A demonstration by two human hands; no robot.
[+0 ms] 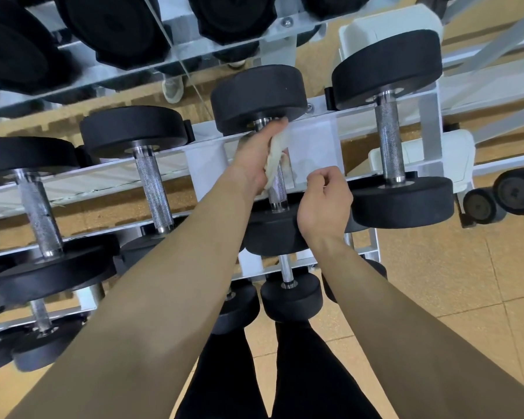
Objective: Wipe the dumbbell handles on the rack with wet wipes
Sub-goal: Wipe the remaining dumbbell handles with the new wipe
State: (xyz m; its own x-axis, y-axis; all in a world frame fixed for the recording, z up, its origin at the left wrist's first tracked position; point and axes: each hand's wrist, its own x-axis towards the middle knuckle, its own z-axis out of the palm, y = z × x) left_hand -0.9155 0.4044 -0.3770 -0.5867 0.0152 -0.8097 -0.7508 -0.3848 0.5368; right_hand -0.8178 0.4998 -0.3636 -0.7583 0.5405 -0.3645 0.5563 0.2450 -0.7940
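A white rack holds several black dumbbells with knurled steel handles. My left hand is wrapped around the upper handle of the middle dumbbell, pressing a crumpled off-white wet wipe against it. The wipe hangs down along the handle's left side. My right hand hovers just right of that handle with fingers curled, thumb and forefinger pinched together; I cannot make out anything in it. Unwrapped handles stand to the right and left.
A lower rack tier with smaller dumbbells sits in front of my legs. A mirror behind the rack reflects more dumbbells. Two small dumbbells lie on the tan tiled floor at the right.
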